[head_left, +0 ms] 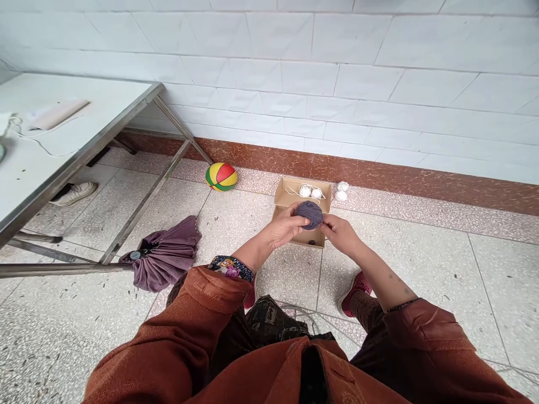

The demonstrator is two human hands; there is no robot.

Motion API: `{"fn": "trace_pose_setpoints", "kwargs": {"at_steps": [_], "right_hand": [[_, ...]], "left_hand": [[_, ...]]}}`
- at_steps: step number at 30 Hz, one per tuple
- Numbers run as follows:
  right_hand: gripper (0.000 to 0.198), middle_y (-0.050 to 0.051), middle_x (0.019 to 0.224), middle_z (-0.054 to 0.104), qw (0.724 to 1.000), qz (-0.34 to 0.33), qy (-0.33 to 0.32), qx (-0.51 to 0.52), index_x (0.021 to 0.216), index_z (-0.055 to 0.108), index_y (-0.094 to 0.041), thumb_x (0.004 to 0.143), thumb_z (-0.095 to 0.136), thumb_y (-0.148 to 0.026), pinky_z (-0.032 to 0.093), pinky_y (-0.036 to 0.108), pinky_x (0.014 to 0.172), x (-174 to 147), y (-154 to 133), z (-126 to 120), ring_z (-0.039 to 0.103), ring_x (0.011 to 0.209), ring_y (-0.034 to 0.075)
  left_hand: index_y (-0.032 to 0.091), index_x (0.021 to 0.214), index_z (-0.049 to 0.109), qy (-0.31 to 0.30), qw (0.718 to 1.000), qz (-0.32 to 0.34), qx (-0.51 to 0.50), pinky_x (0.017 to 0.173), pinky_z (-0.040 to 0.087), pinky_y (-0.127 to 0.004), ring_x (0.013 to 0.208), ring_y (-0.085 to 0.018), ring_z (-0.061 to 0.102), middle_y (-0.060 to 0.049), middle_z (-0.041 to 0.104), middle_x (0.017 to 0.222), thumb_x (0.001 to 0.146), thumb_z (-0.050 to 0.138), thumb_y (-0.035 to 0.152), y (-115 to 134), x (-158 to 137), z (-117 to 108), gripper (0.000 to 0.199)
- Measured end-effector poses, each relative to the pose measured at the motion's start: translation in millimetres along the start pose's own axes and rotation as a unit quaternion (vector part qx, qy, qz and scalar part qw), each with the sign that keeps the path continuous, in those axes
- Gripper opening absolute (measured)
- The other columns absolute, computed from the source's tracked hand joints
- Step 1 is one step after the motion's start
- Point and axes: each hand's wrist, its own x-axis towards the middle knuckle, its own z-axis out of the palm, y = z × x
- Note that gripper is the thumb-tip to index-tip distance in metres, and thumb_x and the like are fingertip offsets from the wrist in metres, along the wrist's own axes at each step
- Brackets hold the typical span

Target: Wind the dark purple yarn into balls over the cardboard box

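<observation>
My left hand point(286, 227) is closed around a dark grey-purple ball of yarn point(309, 215), its thumb lying across the front. At the ball's right edge, the fingers of my right hand point(339, 231) are pinched together against the yarn; a separate strand is too small to make out. Below and behind the hands, an open cardboard box point(281, 191) sits on the floor, partly hidden by them. White balls of yarn point(305, 191) with loose strands lie in its back half, and a small dark thing point(312, 242) is in the front half.
Two more white balls point(341, 195) are on the floor right of the box. Leftward are a colourful ball point(221, 177), a folded purple umbrella point(168, 255) and a metal-framed table point(76, 151). Another person's shoe point(76, 192) shows beneath the table. A tiled wall point(337, 84) runs behind.
</observation>
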Motion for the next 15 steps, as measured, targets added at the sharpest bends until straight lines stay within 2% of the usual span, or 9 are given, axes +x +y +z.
{"fn": "trace_pose_setpoints", "kwargs": {"at_steps": [2,5,9,12,15], "right_hand": [[0.021,0.002,0.078,0.065,0.999,-0.022,-0.026,-0.001,0.077,0.064,-0.022,0.091,0.054,-0.033,0.044,0.031,0.071,-2.1,-4.7,1.1,0.059,0.076,0.019],[0.024,0.000,0.073,0.062,0.998,-0.015,-0.054,0.033,0.073,0.063,-0.021,0.090,0.056,-0.036,0.043,0.030,0.070,-4.6,-14.2,-2.8,0.056,0.071,0.017],[0.027,0.000,0.078,0.066,0.986,0.030,-0.075,0.144,0.087,0.070,-0.020,0.092,0.059,-0.044,0.046,0.029,0.069,-5.8,-24.7,-11.4,0.057,0.071,0.015],[0.026,0.001,0.083,0.069,0.981,0.026,-0.070,0.179,0.089,0.072,-0.021,0.090,0.062,-0.045,0.048,0.030,0.074,-4.5,-27.8,-13.7,0.061,0.076,0.016],[0.023,0.002,0.087,0.071,0.985,0.002,-0.041,0.167,0.086,0.072,-0.022,0.089,0.064,-0.043,0.049,0.033,0.081,-1.6,-24.9,-12.7,0.063,0.082,0.018]], "left_hand": [[0.017,0.112,0.057,0.052,0.998,0.002,0.018,0.097,0.048,-0.038,0.102,-0.019,0.062,-0.009,0.065,0.111,0.064,0.075,0.017,-0.3,3.2,-2.5,0.051],[0.016,0.113,0.055,0.092,0.992,-0.008,0.087,0.093,0.049,-0.037,0.098,-0.019,0.062,-0.007,0.065,0.106,0.064,0.074,0.019,-1.6,6.3,-6.3,0.053],[0.015,0.118,0.059,0.111,0.958,0.006,0.266,0.100,0.045,-0.041,0.108,-0.025,0.059,-0.009,0.064,0.113,0.062,0.077,0.025,-4.9,6.2,-8.5,0.060],[0.017,0.140,0.050,0.078,0.930,-0.001,0.359,0.101,0.044,-0.044,0.112,-0.028,0.058,-0.012,0.061,0.122,0.059,0.081,0.026,-8.2,3.2,-5.1,0.087],[0.017,0.157,0.026,-0.016,0.932,-0.024,0.362,0.096,0.047,-0.046,0.107,-0.028,0.061,-0.013,0.061,0.123,0.060,0.079,0.022,-11.0,-0.7,0.8,0.111]]}}
